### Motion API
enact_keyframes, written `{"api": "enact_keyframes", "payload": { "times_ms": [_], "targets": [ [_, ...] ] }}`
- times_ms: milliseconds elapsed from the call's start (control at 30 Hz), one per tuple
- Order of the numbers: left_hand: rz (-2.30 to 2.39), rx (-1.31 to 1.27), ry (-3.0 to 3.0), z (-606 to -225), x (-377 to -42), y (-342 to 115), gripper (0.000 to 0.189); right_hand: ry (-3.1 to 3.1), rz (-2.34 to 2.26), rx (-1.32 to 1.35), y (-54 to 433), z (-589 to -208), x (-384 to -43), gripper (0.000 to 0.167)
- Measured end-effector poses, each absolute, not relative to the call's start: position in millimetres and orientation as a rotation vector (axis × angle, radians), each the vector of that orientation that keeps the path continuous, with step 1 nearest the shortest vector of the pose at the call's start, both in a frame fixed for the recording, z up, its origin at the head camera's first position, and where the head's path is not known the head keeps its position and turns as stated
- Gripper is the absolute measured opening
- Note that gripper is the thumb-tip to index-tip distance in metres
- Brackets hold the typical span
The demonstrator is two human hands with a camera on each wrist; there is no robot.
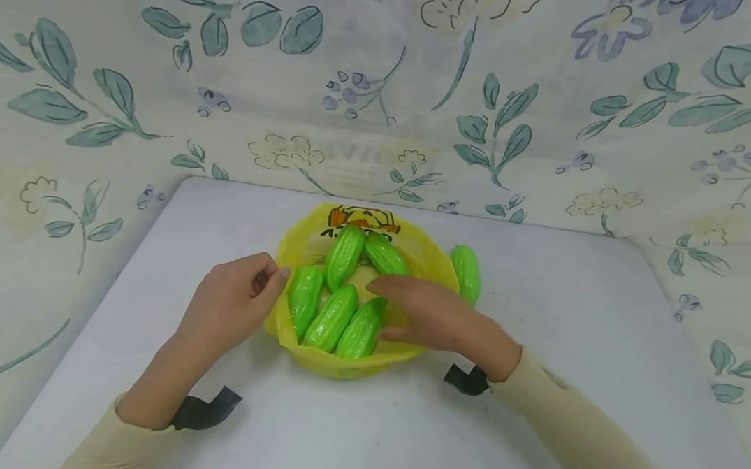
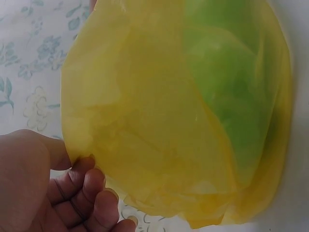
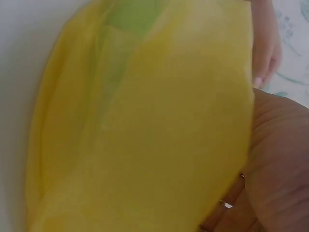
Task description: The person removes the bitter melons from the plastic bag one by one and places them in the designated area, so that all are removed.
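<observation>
A yellow plastic bag sits with its mouth spread wide on the white table. Inside it lie several glossy, bright green toy cucumbers. My left hand pinches the bag's left rim between thumb and curled fingers, as the left wrist view also shows. Over the right rim reaches my right hand, its fingers extended inside the mouth close to the cucumbers; no cucumber is seen in its grasp. In the right wrist view the bag's side hides part of those fingers. Another green cucumber lies outside, just right of the bag.
The white table extends on both sides of the bag. Behind it hangs a floral-patterned cloth that also borders the sides. A dark strap end sticks out from each wrist.
</observation>
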State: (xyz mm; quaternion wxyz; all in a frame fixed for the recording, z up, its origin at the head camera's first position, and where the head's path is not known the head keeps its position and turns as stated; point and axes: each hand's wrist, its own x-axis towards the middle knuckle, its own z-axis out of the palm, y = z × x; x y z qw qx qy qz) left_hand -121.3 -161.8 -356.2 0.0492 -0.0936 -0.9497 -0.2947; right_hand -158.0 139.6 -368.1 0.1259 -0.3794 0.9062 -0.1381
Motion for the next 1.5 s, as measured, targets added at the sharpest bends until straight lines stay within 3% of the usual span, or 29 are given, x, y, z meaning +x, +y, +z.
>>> {"api": "enact_keyframes", "payload": {
  "times_ms": [367,700,1500],
  "targets": [
    [-0.894,-0.269,-2.902,-357,-121,-164,0.021,2.592,-0.353,-1.171,129,-379,-156,0.063],
    [-0.876,-0.281,-2.882,-359,-120,-165,0.021,2.564,-0.373,-1.197,125,-383,-155,0.041],
    [-0.851,-0.256,-2.901,-357,-120,-167,0.021,2.567,-0.311,-1.107,132,-388,-153,0.039]
  ]
}}
